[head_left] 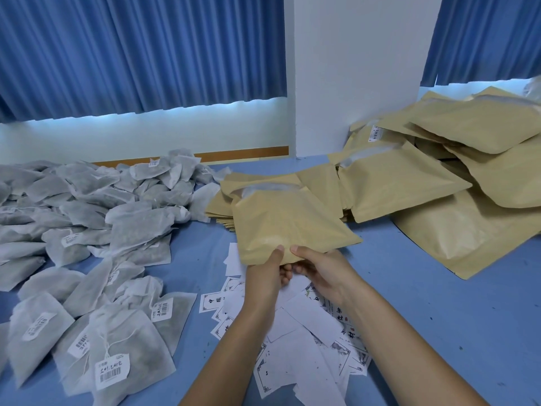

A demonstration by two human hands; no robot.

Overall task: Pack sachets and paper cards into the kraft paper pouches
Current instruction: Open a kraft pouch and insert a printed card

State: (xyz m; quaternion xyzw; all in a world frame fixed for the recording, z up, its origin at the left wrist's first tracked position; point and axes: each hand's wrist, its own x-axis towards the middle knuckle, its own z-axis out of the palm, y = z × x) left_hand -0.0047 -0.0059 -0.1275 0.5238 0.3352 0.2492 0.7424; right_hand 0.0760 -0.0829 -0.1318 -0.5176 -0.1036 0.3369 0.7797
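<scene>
Cards [295, 361] below, pouch [287, 221] edge pinched in fingers [278, 251]

Both bare forearms reach forward from the lower edge, converging. The left grip [268, 273] and right grip [325, 272] sit side by side, nearly touching, thumbs on top and fingers curled beneath, pinching the near edge of a pouch [289, 218].

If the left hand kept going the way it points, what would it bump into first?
The left hand pinches the near edge of a kraft pouch, so that comes first. Farther on, it would probably reach the stack of flat pouches behind, though depth is unclear.
</scene>
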